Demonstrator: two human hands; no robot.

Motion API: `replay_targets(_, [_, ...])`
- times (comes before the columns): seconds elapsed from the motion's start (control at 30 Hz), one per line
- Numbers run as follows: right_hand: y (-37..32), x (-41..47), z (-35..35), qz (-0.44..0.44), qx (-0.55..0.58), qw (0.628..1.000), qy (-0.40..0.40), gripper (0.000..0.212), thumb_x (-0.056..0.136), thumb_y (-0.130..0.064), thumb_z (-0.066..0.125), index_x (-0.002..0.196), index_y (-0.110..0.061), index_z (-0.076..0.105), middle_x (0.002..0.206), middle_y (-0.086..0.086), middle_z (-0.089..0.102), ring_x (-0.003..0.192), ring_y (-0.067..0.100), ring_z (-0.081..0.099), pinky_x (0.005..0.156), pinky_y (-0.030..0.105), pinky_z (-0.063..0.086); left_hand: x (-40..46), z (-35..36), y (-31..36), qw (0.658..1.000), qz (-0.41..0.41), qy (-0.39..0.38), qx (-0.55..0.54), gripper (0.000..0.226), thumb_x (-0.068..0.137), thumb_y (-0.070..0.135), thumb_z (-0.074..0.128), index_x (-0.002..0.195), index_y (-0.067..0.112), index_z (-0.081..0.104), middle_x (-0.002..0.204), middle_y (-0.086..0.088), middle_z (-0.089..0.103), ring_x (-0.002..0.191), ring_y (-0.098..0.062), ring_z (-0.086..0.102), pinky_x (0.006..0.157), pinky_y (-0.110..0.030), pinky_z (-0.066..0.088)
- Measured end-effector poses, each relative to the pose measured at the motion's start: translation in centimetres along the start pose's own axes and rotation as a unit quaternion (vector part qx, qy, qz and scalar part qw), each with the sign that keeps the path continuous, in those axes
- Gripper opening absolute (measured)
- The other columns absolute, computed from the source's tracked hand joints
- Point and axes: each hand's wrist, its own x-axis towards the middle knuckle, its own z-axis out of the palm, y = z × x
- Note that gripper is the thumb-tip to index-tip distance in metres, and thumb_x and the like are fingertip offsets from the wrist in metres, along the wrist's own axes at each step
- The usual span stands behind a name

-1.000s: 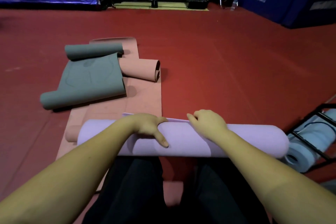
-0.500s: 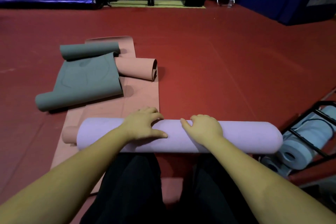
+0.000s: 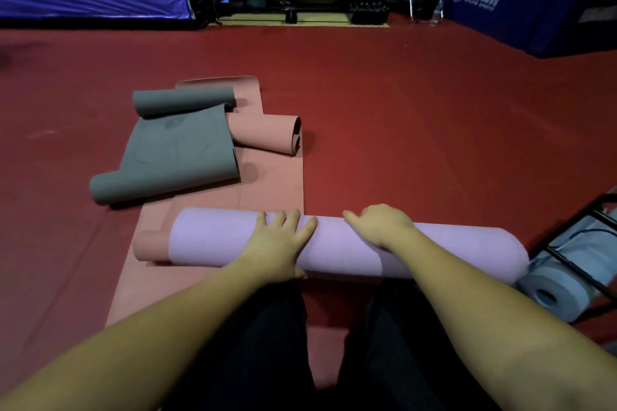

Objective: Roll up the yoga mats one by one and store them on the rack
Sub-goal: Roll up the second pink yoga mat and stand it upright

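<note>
A: Where's the lilac mat (image 3: 434, 253) now?

B: Rolled into a full cylinder, lying crosswise on the red floor (image 3: 434, 110) just in front of the knees; its left end overlaps a pink mat (image 3: 267, 190) that is spread flat beneath it, with that mat's curled near edge poking out at the left.

A: And the hands?

B: The left hand (image 3: 277, 243) lies flat on top of the roll, fingers spread and fairly straight; the right hand (image 3: 380, 227) rests on it too, fingers bent over the far side, thumb pointing left; whether those fingers actually clamp the roll I cannot tell.

A: How will it handle?

B: I'd judge it soft, springy foam, light for its bulk; the loose outer edge will likely want to unwind; better to take it near both ends, palms around the roll, than by the middle.

A: What else lies about?

B: Further off, a grey mat (image 3: 180, 150) lies half open with both ends curled, on top of the pink one; a pink roll (image 3: 267, 133) lies just beside it; at the right a black rack (image 3: 587, 260) already holds pale blue rolled mats (image 3: 547, 294), touching the lilac roll's right end.
</note>
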Motion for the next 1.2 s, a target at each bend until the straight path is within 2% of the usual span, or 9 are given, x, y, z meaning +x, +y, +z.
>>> replay_targets(0.3, [0.1,-0.1,-2.0,0.003,0.018,0.991,-0.135,0.066,0.098,-0.058,0.028,0.139,-0.013,0.054,0.149,0.014,0.046,0.132,0.029,0.046,0.101,0.037,0.034,-0.8,-4.9,-0.5,0.996,0.044,-0.078,-0.029,0.11,0.059,0.081,0.066,0.145,0.028,0.023,0.135,-0.003,0.047,0.119,-0.029,0.048,0.088,-0.045,0.045])
replay_targets(0.43, [0.1,0.3,-1.6,-0.003,0.018,0.982,-0.188,0.061,0.099,-0.056,0.031,0.137,-0.016,0.056,0.148,0.01,0.047,0.129,0.026,0.048,0.102,0.037,0.035,-1.0,-5.2,-0.8,0.987,0.042,-0.134,-0.075,0.104,0.053,0.08,0.07,0.136,0.031,0.031,0.126,0.0,0.054,0.113,-0.027,0.05,0.085,-0.042,0.049])
replay_targets(0.5, [0.1,0.8,-1.3,-0.002,0.022,0.987,-0.159,0.061,0.097,-0.058,0.033,0.133,-0.015,0.059,0.145,0.012,0.051,0.125,0.028,0.051,0.099,0.037,0.038,-0.2,-5.1,-1.0,0.979,0.034,-0.171,-0.103,0.103,0.051,0.078,0.072,0.134,0.033,0.031,0.126,0.001,0.054,0.113,-0.027,0.05,0.088,-0.044,0.048])
replay_targets(0.63, [0.1,1.2,-0.5,-0.03,0.004,0.999,0.036,0.051,0.101,-0.049,0.031,0.111,-0.017,0.068,0.119,0.013,0.066,0.107,0.032,0.059,0.078,0.035,0.04,2.4,-5.5,-2.1,0.95,0.017,-0.248,-0.187,0.101,0.05,0.073,0.079,0.133,0.036,0.035,0.126,0.001,0.056,0.114,-0.025,0.051,0.091,-0.04,0.046])
replay_targets(0.7, [0.1,0.7,-0.2,-0.037,0.012,0.996,0.079,0.049,0.102,-0.046,0.029,0.102,-0.017,0.069,0.111,0.013,0.068,0.102,0.032,0.06,0.074,0.035,0.04,3.4,-5.6,-2.7,0.928,0.007,-0.283,-0.244,0.093,0.051,0.067,0.084,0.128,0.038,0.04,0.121,0.008,0.057,0.109,-0.02,0.052,0.089,-0.037,0.044])
replay_targets(0.83, [0.3,-0.7,1.0,-0.037,0.02,0.995,0.093,0.051,0.099,-0.056,0.033,0.093,-0.017,0.065,0.107,0.011,0.068,0.103,0.031,0.062,0.073,0.035,0.04,5.3,-4.6,-3.8,0.872,-0.011,-0.343,-0.349,0.088,0.055,0.052,0.09,0.13,0.04,0.046,0.122,0.017,0.058,0.115,-0.014,0.055,0.097,-0.032,0.044])
replay_targets(0.93, [0.4,-1.7,2.3,-0.045,-0.047,0.99,0.124,0.059,0.097,-0.062,0.031,0.111,-0.016,0.066,0.116,0.01,0.067,0.108,0.03,0.06,0.085,0.036,0.042,6.4,-4.2,-4.2,0.837,-0.027,-0.368,-0.405,0.089,0.061,0.042,0.091,0.137,0.034,0.044,0.125,0.014,0.058,0.114,-0.015,0.057,0.092,-0.028,0.046])
replay_targets(1.03, [0.5,-1.7,2.6,-0.04,-0.067,0.987,0.142,0.059,0.097,-0.062,0.03,0.114,-0.017,0.065,0.117,0.008,0.066,0.109,0.03,0.059,0.089,0.038,0.04,6.8,-3.9,-3.9,0.809,-0.03,-0.376,-0.451,0.082,0.065,0.032,0.091,0.135,0.031,0.048,0.122,0.012,0.062,0.112,-0.015,0.06,0.092,-0.03,0.05])
replay_targets(1.2, [0.3,-1.1,2.2,-0.04,-0.038,0.991,0.12,0.062,0.097,-0.062,0.029,0.113,-0.016,0.066,0.115,0.008,0.066,0.107,0.031,0.058,0.09,0.039,0.04,6.1,-4.3,-3.8,0.842,-0.012,-0.331,-0.427,0.064,0.067,0.042,0.086,0.122,0.04,0.054,0.116,0.017,0.063,0.108,-0.011,0.059,0.087,-0.028,0.046])
